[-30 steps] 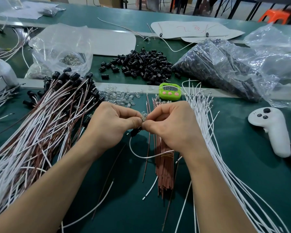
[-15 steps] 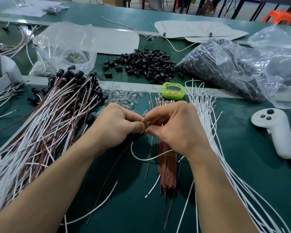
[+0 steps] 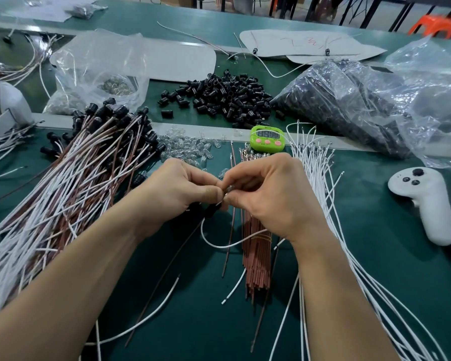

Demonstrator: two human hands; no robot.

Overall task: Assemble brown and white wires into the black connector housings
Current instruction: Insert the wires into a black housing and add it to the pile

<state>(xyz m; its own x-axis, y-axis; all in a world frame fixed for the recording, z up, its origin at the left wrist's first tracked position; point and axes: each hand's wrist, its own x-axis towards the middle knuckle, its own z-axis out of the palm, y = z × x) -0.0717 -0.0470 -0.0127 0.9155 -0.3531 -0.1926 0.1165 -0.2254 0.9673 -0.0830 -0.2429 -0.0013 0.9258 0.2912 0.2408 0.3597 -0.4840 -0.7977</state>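
At the centre of the worktop (image 3: 375, 256) the 2 hands meet fingertip to fingertip. The left hand (image 3: 177, 188) pinches a black housing (image 3: 212, 210), its white wire (image 3: 219, 244) looping toward 6 o'clock. The right hand (image 3: 268, 196) pinches a small clear piece (image 3: 229, 189) at the housing's top. From the hands, loose housings (image 3: 227, 97) lie at 12 o'clock, brown wires (image 3: 255, 261) at 6, white wires (image 3: 320, 178) at 3, finished leads (image 3: 63, 194) at 9.
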